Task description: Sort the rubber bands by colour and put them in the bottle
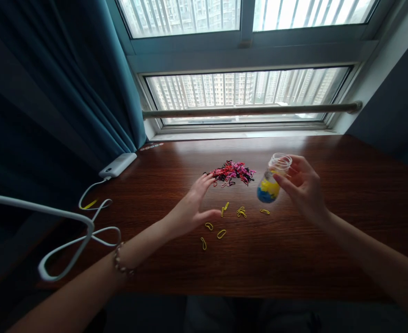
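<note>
My right hand (302, 182) is closed around a small clear jar (280, 162), which leans a little to one side above the table. Yellow and blue bands (269, 188) fill its lower part, and its mouth has no lid. My left hand (197, 203) is open, its fingers stretched toward a pile of red, pink and black rubber bands (233, 172); whether the fingertips touch the pile I cannot tell. Several loose yellow rubber bands (241, 212) lie scattered on the tabletop between my hands and nearer to me.
The brown wooden table (276, 259) stands against a barred window (245, 92). At the left, a white power strip (118, 165) lies by the blue curtain (120, 101). Its looped white cable (68, 215) crosses the table's left side, near a yellow strip (89, 204).
</note>
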Demonstrator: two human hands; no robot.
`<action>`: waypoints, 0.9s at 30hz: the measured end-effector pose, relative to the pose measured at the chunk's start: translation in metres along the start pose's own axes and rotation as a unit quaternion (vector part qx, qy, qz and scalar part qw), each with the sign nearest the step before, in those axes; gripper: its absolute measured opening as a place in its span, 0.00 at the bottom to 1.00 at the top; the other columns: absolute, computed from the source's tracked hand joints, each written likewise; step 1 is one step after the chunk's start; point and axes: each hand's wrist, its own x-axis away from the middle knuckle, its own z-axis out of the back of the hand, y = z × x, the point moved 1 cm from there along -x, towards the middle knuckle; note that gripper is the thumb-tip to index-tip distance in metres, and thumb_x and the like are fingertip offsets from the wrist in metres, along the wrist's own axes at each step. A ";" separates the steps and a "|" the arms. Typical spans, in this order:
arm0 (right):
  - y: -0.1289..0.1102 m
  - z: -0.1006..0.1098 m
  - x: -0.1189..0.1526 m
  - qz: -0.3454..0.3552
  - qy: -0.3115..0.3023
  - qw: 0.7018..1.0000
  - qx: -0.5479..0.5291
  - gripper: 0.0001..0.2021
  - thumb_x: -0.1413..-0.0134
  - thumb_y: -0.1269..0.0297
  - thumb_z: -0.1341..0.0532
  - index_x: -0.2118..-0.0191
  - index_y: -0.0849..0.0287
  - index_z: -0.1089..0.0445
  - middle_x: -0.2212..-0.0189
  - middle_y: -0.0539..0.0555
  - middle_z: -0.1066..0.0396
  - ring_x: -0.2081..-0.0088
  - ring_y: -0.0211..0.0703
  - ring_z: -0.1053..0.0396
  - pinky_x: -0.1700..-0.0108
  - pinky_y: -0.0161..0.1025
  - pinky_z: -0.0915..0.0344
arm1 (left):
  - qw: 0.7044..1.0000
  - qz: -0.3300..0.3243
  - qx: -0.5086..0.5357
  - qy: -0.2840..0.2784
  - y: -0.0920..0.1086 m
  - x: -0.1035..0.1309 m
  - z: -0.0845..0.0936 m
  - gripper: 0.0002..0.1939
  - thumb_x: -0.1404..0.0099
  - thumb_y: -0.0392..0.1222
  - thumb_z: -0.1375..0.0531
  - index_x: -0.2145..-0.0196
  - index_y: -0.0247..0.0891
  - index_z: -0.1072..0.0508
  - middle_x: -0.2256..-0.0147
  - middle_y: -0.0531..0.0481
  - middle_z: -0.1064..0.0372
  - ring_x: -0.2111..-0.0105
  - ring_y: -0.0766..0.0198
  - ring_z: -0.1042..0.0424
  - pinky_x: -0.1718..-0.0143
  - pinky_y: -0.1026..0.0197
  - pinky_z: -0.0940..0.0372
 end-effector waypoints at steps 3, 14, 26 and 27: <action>0.013 0.031 0.010 -0.005 0.025 0.996 0.080 0.18 0.56 0.62 0.36 0.57 0.55 0.37 0.61 0.55 0.31 0.59 0.46 0.31 0.58 0.44 0.32 | 0.991 0.079 -0.073 -0.085 0.001 0.046 -0.017 0.43 0.42 0.58 0.47 0.39 0.35 0.62 0.38 0.37 0.66 0.39 0.50 0.63 0.41 0.47 0.54; 0.033 0.047 0.035 0.066 -0.025 0.975 0.211 0.17 0.55 0.61 0.37 0.57 0.58 0.36 0.63 0.55 0.32 0.64 0.44 0.32 0.60 0.43 0.32 | 0.993 0.030 -0.073 -0.092 0.017 -0.026 -0.095 0.47 0.46 0.65 0.49 0.40 0.27 0.57 0.39 0.33 0.61 0.39 0.52 0.61 0.40 0.50 0.55; 0.028 0.053 0.031 0.081 -0.018 0.972 0.218 0.15 0.54 0.63 0.38 0.58 0.59 0.36 0.66 0.53 0.32 0.66 0.42 0.33 0.63 0.39 0.33 | 0.953 -0.214 0.173 -0.129 0.044 -0.081 -0.120 0.11 0.38 0.43 0.46 0.61 0.36 0.28 0.57 0.43 0.32 0.52 0.62 0.35 0.49 0.60 0.41; 0.028 0.053 0.031 0.080 -0.018 0.973 0.216 0.15 0.54 0.63 0.38 0.58 0.59 0.36 0.66 0.53 0.32 0.66 0.42 0.33 0.63 0.39 0.33 | 0.955 -0.207 0.178 -0.120 0.042 -0.080 -0.119 0.11 0.37 0.42 0.47 0.65 0.36 0.27 0.60 0.44 0.30 0.55 0.62 0.33 0.51 0.61 0.39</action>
